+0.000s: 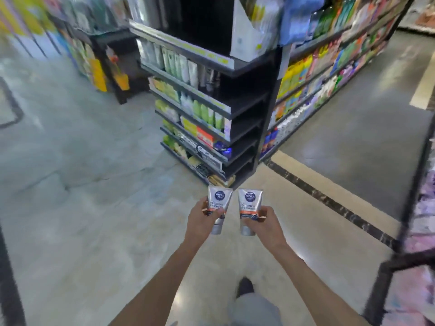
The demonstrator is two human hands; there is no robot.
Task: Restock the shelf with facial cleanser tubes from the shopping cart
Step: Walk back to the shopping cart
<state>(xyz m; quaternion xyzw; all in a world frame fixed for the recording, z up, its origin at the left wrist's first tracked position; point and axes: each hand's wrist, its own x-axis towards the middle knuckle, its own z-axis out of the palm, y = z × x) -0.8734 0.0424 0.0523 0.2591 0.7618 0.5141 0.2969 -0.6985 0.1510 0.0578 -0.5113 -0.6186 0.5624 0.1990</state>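
My left hand [201, 220] grips a silver facial cleanser tube [218, 200] with a blue round logo and an orange band, cap end down. My right hand [263, 223] grips a second, matching tube [249, 201] the same way. Both tubes stand upright side by side, a small gap between them, held out in front of me over the floor. Ahead stands a black end-of-aisle shelf unit [249, 109] with white and green tubes and bottles on its left-facing tiers; its right-hand parts look bare and dark. The shopping cart is not in view.
A long aisle of colourful bottles [329, 74] runs off to the right of the shelf unit. Another dark rack [404, 231] with pink packs stands at the right edge. More shelving [94, 62] lies at the far left. My shoe [244, 287] is on the tiled floor.
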